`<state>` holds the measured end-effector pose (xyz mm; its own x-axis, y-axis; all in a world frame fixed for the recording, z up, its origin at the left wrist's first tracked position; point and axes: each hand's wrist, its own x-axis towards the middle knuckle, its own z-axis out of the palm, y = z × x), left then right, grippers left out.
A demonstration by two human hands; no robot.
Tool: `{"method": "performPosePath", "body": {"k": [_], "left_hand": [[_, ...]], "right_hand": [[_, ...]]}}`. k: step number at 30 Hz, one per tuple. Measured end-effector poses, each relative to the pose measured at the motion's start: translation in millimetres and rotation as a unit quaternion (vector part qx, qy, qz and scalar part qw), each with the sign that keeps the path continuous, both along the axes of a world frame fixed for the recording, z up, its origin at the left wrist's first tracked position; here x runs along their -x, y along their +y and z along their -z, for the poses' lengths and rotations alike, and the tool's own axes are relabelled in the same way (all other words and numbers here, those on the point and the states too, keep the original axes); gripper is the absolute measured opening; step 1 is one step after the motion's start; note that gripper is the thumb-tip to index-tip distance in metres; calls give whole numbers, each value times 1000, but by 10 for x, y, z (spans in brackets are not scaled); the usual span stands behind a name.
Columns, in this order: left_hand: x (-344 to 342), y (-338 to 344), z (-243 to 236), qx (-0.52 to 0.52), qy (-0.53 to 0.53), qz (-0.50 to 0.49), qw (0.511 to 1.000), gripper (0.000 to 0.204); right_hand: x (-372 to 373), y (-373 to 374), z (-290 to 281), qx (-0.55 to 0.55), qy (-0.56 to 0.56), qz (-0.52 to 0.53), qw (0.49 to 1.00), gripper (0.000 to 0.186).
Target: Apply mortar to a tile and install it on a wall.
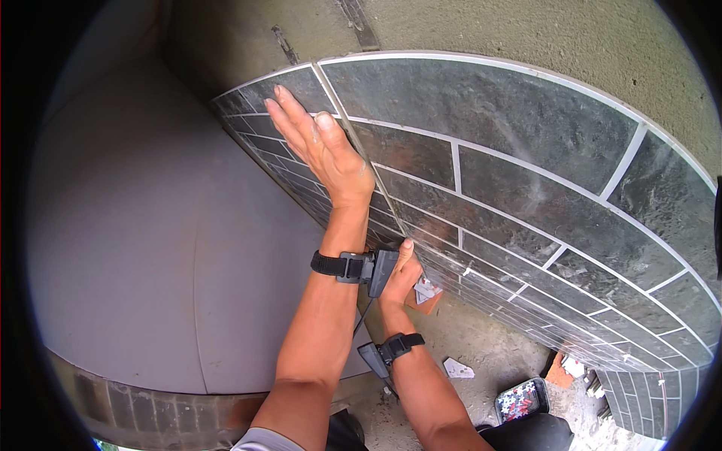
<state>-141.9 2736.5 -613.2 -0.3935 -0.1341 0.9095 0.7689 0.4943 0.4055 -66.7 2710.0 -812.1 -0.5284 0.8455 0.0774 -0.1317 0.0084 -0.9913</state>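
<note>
My left hand [323, 154] lies flat against a narrow dark grey tiled wall section [252, 94], its fingers stretched out and its thumb apart. It holds nothing. The heel of the hand is beside a vertical seam, where this section meets a wide tiled wall panel [519, 113] with pale joints. Lower along the seam is my right hand [404, 276], its thumb pointing up by the panel; its other fingers are mostly hidden, so I cannot tell its grip. Each wrist wears a black strap with a small device [383, 272].
A large smooth grey surface [173, 225] fills the left. Bare rough wall [481, 26] shows above the tiles. On the floor are a black tray [544, 387] of small red, white and blue pieces, a broken tile piece [458, 368] and an orange brick-like block [429, 303].
</note>
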Motion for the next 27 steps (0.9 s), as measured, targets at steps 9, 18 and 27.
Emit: {"method": "performPosePath", "body": {"k": [9,18,27], "left_hand": [[7,-1,-6,2,-3,0,1000,69],[12,-18,11,4,-10,-13,1000,70],[40,-33,8,-3,-4,-7,1000,71]], "right_hand": [[-8,7,-35,22,-4,-11,1000,62],[4,4,-4,-1,-11,-32,999,62],[-11,6,-20,18,-5,-57,998,58]]}}
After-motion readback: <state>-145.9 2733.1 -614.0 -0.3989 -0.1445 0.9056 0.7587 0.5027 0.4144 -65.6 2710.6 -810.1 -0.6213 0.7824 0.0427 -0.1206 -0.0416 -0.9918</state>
